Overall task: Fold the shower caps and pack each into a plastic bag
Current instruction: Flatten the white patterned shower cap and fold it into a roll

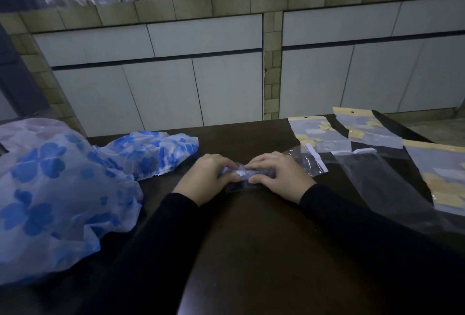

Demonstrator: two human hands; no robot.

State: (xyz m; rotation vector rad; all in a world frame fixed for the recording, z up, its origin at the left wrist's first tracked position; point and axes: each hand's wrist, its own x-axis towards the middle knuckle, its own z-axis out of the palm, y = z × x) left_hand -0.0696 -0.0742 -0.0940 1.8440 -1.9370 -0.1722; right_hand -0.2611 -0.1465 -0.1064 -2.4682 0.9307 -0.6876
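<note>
Lying at the far left of the dark brown wooden surface (264,226) is a big crumpled shower cap of thin white plastic with blue flower prints (50,189). Just beside it, further back, a second smaller cap with the same blue flowers (153,151) rests on the surface, its edge touching the big one.

Near the middle, both hands come from black sleeves (352,226) and meet over a small folded bundle wrapped in clear plastic (239,176). The left hand (205,180) has its fingers curled on the left end of the bundle, and the right hand (279,176) has its fingers curled on the right end; the fingertips of both hands are almost touching above it. The bundle lies on the surface under them.

To the right of the hands lies an empty clear plastic bag with a white strip (309,161), and a longer clear bag (377,184) is next to it. At the far right, several flat packs with yellow card headers (352,131) lie near the edge of the surface.
</note>
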